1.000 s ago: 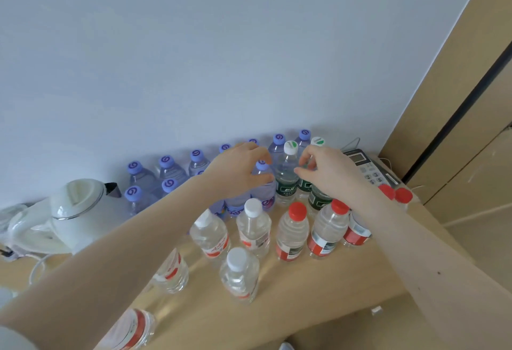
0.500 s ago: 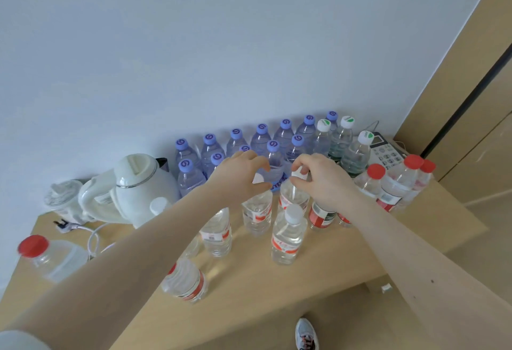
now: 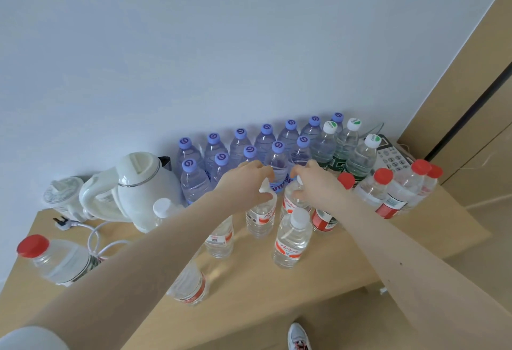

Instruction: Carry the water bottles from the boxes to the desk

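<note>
On the pale wooden desk (image 3: 277,294), both hands are reaching into the middle of a crowd of upright water bottles. The left hand (image 3: 248,180) is curling its fingers and thumb down around the white cap and neck of a clear bottle with a red label (image 3: 260,218), which is standing on the desk. Just beside it, the right hand (image 3: 315,185) is pinching the top of a second red-labelled bottle (image 3: 291,203) in the same narrow, clawed way, its fingers mostly hiding the cap. The two hands are sitting close together, knuckles near each other but apart.

A third white-capped bottle (image 3: 293,241) is standing just in front of the pair, its ribbed, transparent plastic catching the light. Behind the hands, purple-capped bottles (image 3: 278,155) with a bluish tint are lining up in two rows against the wall, and green-labelled bottles (image 3: 343,153) with white caps are standing to their right. Red-capped bottles (image 3: 383,186) are clustering near the desk's right end. A glossy white kettle (image 3: 138,189) with a rounded body and a chrome band is sitting at the left, its cord (image 3: 97,236) looping over the wood beside a squat, wide bottle with a red lid (image 3: 58,258).
</note>
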### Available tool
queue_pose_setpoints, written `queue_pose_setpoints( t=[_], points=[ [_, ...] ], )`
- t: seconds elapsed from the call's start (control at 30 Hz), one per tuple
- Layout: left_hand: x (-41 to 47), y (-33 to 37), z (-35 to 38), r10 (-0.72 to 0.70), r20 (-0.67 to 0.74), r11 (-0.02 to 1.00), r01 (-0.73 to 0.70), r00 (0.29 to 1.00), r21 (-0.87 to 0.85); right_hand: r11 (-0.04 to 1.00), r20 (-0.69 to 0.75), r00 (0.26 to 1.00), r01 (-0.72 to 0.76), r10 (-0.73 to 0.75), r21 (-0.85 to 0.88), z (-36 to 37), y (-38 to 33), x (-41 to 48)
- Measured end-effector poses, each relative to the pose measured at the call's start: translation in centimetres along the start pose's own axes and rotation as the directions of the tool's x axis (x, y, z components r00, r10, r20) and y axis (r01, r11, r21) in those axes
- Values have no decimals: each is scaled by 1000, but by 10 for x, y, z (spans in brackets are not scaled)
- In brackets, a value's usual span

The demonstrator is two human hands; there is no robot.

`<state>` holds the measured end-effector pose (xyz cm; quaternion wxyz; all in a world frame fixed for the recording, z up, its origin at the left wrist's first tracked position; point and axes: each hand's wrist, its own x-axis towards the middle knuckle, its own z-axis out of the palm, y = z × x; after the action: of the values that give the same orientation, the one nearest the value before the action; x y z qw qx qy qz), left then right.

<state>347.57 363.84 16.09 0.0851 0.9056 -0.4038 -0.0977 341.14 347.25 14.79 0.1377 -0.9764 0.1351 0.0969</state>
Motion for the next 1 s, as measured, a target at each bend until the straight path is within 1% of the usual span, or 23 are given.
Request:
queue_pose_setpoints(
  t=[0.1,0.2,0.43,0.7,0.8,0.93,1.0],
  points=[
    [7,2,4,-13,73,1000,14,997,-20,999,-30,1000,3,-2,46,-2,4,6],
    [15,0,5,-3,109,999,7,994,-32,995,-44,999,3,1,96,-10,10,9],
    [33,4,-1,-7,90,998,14,996,-68,992,-70,997,50,-42,116,-33,21,23],
    [68,18,-4,0,114,997,9,994,-79,976,-82,997,17,1,219,-48,57,41],
    [84,28,-5,2,106,998,5,994,-65,972,-50,999,11,1,236,-57,68,46],
    [104,44,-6,23,101,999,-18,995,-49,978,21,1000,10,-14,209,-65,84,50],
    [113,50,-3,29,115,998,-22,993,-64,980,31,999,11,-18,197,-67,93,53]
  ],
)
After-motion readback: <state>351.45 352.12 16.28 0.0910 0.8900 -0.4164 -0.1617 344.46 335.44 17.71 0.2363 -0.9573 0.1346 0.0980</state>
